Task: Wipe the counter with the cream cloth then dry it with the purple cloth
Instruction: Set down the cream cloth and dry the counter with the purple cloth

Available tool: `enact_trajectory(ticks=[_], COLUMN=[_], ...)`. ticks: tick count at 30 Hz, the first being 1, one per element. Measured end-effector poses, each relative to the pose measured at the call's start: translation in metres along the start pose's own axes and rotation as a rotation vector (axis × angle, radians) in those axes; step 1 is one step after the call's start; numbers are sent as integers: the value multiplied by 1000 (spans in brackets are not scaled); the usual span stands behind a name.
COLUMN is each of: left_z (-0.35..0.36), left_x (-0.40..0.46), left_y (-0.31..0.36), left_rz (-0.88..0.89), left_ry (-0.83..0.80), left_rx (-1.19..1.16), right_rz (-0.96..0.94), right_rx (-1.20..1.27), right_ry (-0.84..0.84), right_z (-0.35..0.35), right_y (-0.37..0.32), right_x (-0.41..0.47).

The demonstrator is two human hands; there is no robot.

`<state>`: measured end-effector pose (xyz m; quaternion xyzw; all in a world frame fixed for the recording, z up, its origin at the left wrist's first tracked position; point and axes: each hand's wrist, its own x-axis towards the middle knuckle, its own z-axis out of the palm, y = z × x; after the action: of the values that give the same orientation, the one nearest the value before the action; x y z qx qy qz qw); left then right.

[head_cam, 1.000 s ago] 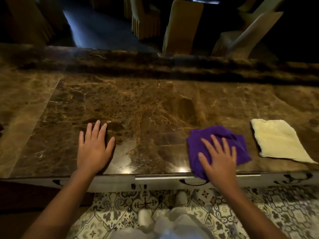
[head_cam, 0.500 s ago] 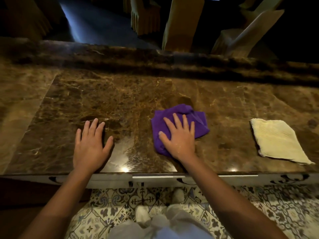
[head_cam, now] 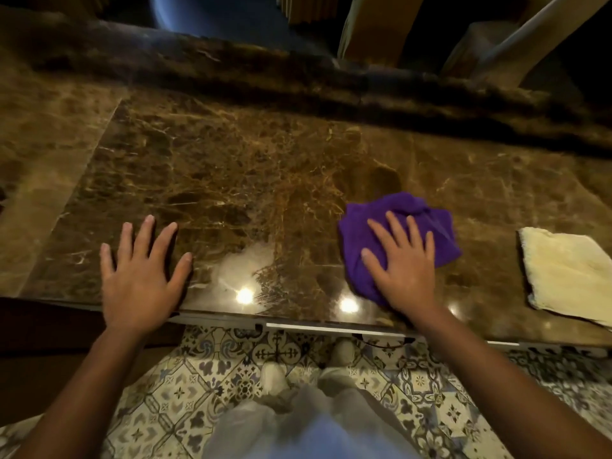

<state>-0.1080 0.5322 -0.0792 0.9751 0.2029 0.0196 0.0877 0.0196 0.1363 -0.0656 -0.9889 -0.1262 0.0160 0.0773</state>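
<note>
A crumpled purple cloth [head_cam: 410,212] lies on the brown marble counter [head_cam: 231,167], right of centre and near the front edge. My right hand [head_cam: 402,260] presses flat on it with fingers spread, covering its lower part. My left hand [head_cam: 140,273] rests palm down on the bare counter at the left, holding nothing. A cream cloth [head_cam: 569,273] lies flat and apart at the far right, close to the counter's front edge.
A raised dark marble ledge [head_cam: 298,81] runs along the counter's far side. Beyond it stand covered chairs [head_cam: 374,28]. A wet-looking sheen [head_cam: 245,266] shows between my hands. Patterned floor tiles [head_cam: 205,385] lie below the front edge.
My right hand has slid the purple cloth to the left and back to the right, now a little further from the edge than one second ago. My left hand stays planted.
</note>
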Motion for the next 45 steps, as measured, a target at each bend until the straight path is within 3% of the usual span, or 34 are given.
enact_trajectory(ticks=[5, 8, 12, 17, 22, 26, 31, 38, 45], left_z=[0, -1, -3, -4, -6, -4, 0, -2, -4], left_x=[2, 2, 1, 2, 1, 0, 5, 5, 3], left_y=[0, 1, -1, -2, -3, -2, -5, -1, 0], left_rz=[-6, 1, 10, 7, 14, 18, 33, 12, 18], left_ry=[12, 18, 17, -8, -18, -3, -27, 5, 39], left_rx=[11, 19, 20, -2, -38, -33, 3, 27, 8], right_rz=[206, 234, -5, -314, -483, -340, -145, 198, -40], right_rx=[28, 46, 29, 22, 57, 25, -2, 68, 134], right_ry=[16, -27, -106, -128, -167, -130, -22, -4, -24], right_z=[0, -2, 3, 16, 15, 10, 8, 12, 23], right_y=[-2, -32, -88, -153, -132, -70, -43, -100, -191], right_x=[108, 158, 162, 79, -25, -46, 15, 162, 169])
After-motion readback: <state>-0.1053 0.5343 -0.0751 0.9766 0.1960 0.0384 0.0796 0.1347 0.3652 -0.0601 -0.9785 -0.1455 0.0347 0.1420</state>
